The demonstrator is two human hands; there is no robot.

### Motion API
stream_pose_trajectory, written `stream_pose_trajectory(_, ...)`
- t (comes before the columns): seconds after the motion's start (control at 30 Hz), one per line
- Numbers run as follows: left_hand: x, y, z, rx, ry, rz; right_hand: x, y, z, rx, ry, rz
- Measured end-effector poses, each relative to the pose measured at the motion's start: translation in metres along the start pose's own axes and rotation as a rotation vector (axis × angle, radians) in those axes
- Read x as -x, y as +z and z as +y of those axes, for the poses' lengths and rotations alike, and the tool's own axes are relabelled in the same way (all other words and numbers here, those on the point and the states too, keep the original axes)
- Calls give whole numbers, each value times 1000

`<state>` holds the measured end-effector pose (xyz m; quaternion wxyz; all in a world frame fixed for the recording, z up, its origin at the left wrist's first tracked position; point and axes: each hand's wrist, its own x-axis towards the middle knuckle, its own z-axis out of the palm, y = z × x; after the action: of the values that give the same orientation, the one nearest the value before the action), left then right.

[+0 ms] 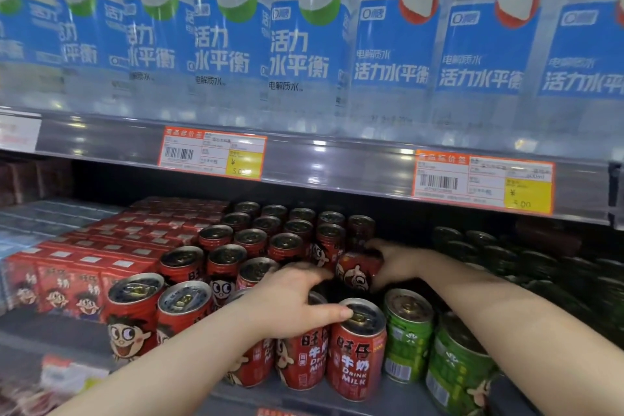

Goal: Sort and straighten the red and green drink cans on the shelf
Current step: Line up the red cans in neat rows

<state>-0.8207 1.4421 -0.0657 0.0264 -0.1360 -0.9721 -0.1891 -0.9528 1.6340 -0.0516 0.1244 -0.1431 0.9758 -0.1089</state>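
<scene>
1. At the far left of the lower shelf (84, 338), red cartons (77, 277) stand packed edge to edge, their right side close against the first column of red cans (236, 240).
2. The red cans fill the middle of the shelf in tight rows running back under the upper shelf rail (337, 159); little headroom shows between the can tops and that rail, which carries two orange price tags (212, 154).
3. The left hand (290, 304) lies spread over the front red cans, palm down, thumb tip resting on the lid of the front red can (356, 351). The fingers are loosely curled on the tops rather than closed around any one can.
4. A dark gap (324, 289) opens just behind that front can, between the two hands.
5. The right hand (393, 262) reaches in from the right and wraps around a tilted red can (354, 272), lying on its side at the right edge of the red block, fingers over its top and thumb below.
6. Right of the front red can, touching it, stand two green cans (410, 334) at the shelf's front lip.
7. More green cans (479, 246) sit in shadow behind the right forearm, toward the back.
8. Above, water bottles (304, 44) line the upper shelf.
</scene>
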Motion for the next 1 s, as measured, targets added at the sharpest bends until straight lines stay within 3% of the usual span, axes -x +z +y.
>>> stream_pose_trajectory(0.13, -1, -3, 0, 42, -53, 104, 22, -15, -16, -70, -66, 72)
stream_pose_trajectory(0.23, 5, -12, -8, -142, -112, 142, 28, -6, -37, -156, -111, 9)
stream_pose_trajectory(0.33, 17, -24, -27, -312, -145, 90, 24, 8, -57, -201, -198, 45)
stream_pose_trajectory(0.5, 30, -26, -48, -242, -238, -78, 14, 20, -80, -300, -262, 69)
stream_pose_trajectory(0.83, 29, -22, -52, -267, -222, -34, 14, 26, -84, -389, -290, 71)
stream_pose_trajectory(1.0, 18, -25, -37, -140, -88, 125, 30, -36, -34, -387, -170, 365)
